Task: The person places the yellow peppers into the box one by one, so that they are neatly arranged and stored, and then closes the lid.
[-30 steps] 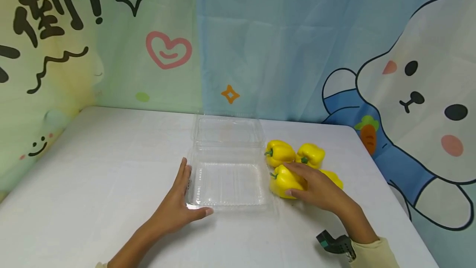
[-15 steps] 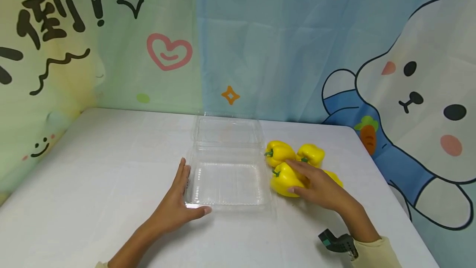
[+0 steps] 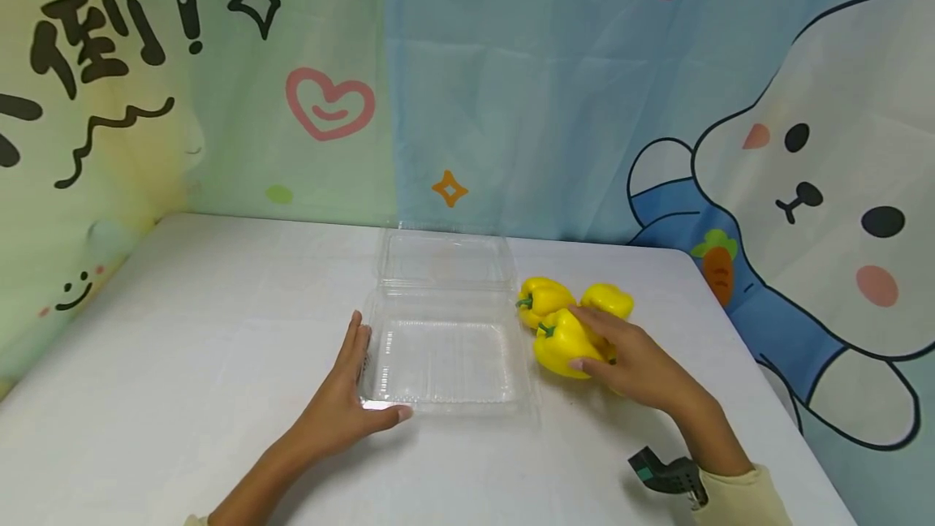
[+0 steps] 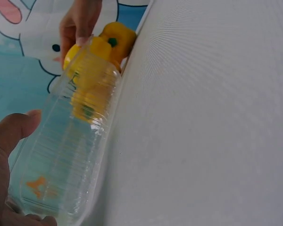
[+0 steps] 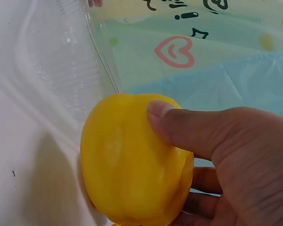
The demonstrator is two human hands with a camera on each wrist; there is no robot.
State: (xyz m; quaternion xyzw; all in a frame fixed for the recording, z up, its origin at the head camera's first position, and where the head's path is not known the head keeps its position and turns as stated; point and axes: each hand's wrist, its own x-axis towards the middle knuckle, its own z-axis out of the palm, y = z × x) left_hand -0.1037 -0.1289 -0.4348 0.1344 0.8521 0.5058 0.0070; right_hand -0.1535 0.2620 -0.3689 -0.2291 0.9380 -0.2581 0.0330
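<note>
a printed cloth (image 3: 511, 88) is hung behind the white table (image 3: 183, 388), along its back edge. the left hand (image 3: 339, 406) is laid, fingers straight and thumb spread, along the left side of a transparent container (image 3: 453, 364) set mid-table, presumably so that sliding is prevented. the lid (image 3: 447, 258) is folded toward the table's back edge, leaving the base uncovered. nearer the table's right edge, a back-left pepper (image 3: 545, 297) is placed just beside the container. in front of it, the nearest yellow pepper (image 3: 564, 350) is gripped by the right hand (image 3: 643, 368), thumb opposed to curled fingers, likely because rounded sides slip easily. a back-right pepper (image 3: 608, 297) is partly covered by that hand.
</note>
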